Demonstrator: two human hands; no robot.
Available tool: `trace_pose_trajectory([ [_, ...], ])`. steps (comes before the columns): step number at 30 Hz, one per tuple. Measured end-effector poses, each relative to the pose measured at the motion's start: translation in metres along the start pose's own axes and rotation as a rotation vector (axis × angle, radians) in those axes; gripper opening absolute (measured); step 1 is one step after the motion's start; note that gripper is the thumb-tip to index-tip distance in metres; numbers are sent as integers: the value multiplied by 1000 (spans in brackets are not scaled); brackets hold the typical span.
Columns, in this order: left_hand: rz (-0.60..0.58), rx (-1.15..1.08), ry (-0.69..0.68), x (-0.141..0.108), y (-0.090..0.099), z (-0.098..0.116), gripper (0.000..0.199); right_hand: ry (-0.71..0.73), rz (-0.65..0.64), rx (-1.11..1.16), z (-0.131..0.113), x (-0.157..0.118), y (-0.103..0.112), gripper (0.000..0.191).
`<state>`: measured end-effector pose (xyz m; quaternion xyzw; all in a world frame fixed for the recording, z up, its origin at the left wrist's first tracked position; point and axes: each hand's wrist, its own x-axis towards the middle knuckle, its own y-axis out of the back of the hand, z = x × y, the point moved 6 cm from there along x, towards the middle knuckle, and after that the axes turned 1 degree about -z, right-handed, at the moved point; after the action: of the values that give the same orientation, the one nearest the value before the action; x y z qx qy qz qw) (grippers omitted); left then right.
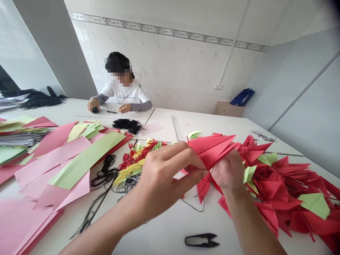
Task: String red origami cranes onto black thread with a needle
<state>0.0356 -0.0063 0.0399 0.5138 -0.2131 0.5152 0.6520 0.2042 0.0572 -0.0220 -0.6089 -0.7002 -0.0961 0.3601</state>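
Observation:
A red folded-paper piece (212, 150), pointed like an origami crane, is held up over the table between my two hands. My left hand (164, 170) pinches its lower edge between thumb and fingers. Against its right side is my right hand (230, 170), closed around it, its fingers mostly hidden behind the paper. A thin black thread (203, 209) hangs in a loop below my fingertips. On the table in front of me lie black thread snips (202, 240).
Red folded pieces (278, 191) with some green ones are heaped at right. Pink and green paper sheets (61, 156) cover the left, near black cord (105, 173). Small coloured pieces (143, 152) lie mid-table. Across the table, a person (124, 88) handles a dark object. A clear ruler (176, 128) lies farther back.

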Motion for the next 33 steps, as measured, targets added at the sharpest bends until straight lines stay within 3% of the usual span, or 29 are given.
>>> trace_pose_trajectory([
  [4, -39, 69, -30, -3, -6, 6, 15, -167, 3, 93, 14, -4, -11, 37],
  [9, -68, -60, 122, -3, -8, -4, 14, -277, 58, 197, 25, -12, -12, 34],
  [13, -67, -328, 378, -1, -9, -26, 13, -224, 19, 205, 18, -12, -12, 29],
  [16, -12, -387, 484, -2, -5, -43, 16, -70, -14, 82, 1, -10, -13, 25],
  [19, 27, -292, 445, 0, 1, -49, 14, 86, -6, -124, -19, -10, -14, 24],
  [23, 45, -14, 273, 3, 7, -41, 13, 263, -35, -440, -45, -15, -25, 23],
  [27, 27, 152, 166, 3, 8, -32, 17, 285, -152, -655, -56, -22, -40, 19],
  [33, -37, 64, 204, 3, 9, -35, 11, 311, -157, -676, -56, -25, -42, 16],
])
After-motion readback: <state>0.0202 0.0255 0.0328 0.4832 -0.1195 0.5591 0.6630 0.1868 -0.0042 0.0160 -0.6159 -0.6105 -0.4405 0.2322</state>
